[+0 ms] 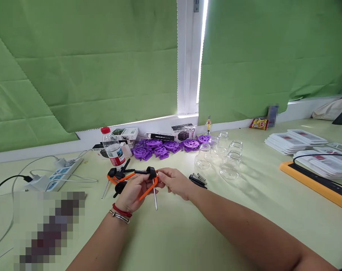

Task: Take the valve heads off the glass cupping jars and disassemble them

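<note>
An orange frame with black knobs and metal pins (148, 185) is held above the pale green table (171, 233), just below the middle of the view. The left hand (134, 196) is curled around its lower part, fingers pressed onto the orange bar. The right hand (175, 183) pinches the black knob at the top between thumb and fingertips. At 9 o'clock lies a white power strip (64, 172); at 11 o'clock stands a water bottle with a red cap (112, 147). Purple plastic discs (165, 146) sit at 12 o'clock, clear glass jars (224, 156) at 2 o'clock, and a small black bit holder (198, 179) just beside the right hand at 3 o'clock.
</note>
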`<state>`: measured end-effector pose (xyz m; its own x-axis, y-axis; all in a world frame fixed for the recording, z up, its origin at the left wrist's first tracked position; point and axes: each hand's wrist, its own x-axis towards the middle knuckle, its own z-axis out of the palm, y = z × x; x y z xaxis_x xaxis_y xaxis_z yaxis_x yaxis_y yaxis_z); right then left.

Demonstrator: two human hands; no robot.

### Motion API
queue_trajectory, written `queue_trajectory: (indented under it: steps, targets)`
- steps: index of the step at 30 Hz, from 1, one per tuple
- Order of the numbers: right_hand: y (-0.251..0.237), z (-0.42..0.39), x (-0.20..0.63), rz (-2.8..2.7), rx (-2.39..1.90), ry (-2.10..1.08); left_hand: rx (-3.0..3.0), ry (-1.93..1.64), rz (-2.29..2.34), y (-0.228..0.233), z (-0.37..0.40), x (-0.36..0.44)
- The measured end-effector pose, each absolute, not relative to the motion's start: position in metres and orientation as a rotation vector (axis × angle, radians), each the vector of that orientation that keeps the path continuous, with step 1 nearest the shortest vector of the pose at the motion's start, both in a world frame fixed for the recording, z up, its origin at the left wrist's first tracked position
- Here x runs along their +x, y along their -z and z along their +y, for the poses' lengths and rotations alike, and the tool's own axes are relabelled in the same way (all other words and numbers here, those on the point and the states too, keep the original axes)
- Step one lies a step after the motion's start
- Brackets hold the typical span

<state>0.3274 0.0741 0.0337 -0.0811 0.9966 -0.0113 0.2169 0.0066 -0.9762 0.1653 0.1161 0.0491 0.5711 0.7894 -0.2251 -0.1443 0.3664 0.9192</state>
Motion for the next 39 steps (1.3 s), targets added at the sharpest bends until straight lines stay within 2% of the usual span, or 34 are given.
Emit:
queue_trajectory:
  steps: [2,6,9,12,15,18,20,25,28,32,35,39]
  targets:
    - [-0.034,0.072,0.324,-1.297,-1.186,-1.356,1.004,-0.693,0.708,-0.049,0.112,0.169]
    - [-0.029,0.074,0.323,-1.098,-1.144,-1.418,1.028,-0.775,0.727,-0.053,0.109,0.171]
    - [-0.030,0.081,0.331,-1.065,-1.128,-1.448,1.081,-1.145,0.816,-0.059,0.116,0.165]
    - [-0.031,0.092,0.342,-1.112,-1.231,-1.204,1.011,-1.550,0.820,-0.064,0.126,0.157]
    - [-0.026,0.103,0.348,-1.412,-1.420,-0.679,1.056,-1.654,0.905,-0.066,0.130,0.151]
    - [-0.017,0.112,0.347,-1.865,-1.642,-0.260,1.407,-1.496,1.210,-0.064,0.134,0.143]
    - [-0.012,0.114,0.344,-2.081,-1.754,-0.131,1.752,-1.202,1.470,-0.063,0.138,0.132]
    - [-0.014,0.106,0.339,-2.176,-1.753,-0.092,2.256,-0.333,1.814,-0.068,0.148,0.103]
    - [-0.020,0.095,0.338,-2.149,-1.679,-0.123,2.305,-0.074,1.882,-0.072,0.146,0.100]
    - [-0.026,0.073,0.335,-2.165,-1.592,-0.202,2.333,-0.099,1.918,-0.076,0.144,0.101]
    - [-0.030,0.054,0.334,-2.218,-1.551,-0.287,2.307,-0.261,1.954,-0.079,0.150,0.092]
    - [-0.033,0.028,0.335,-2.329,-1.466,-0.429,2.192,-0.471,2.225,-0.071,0.166,0.076]
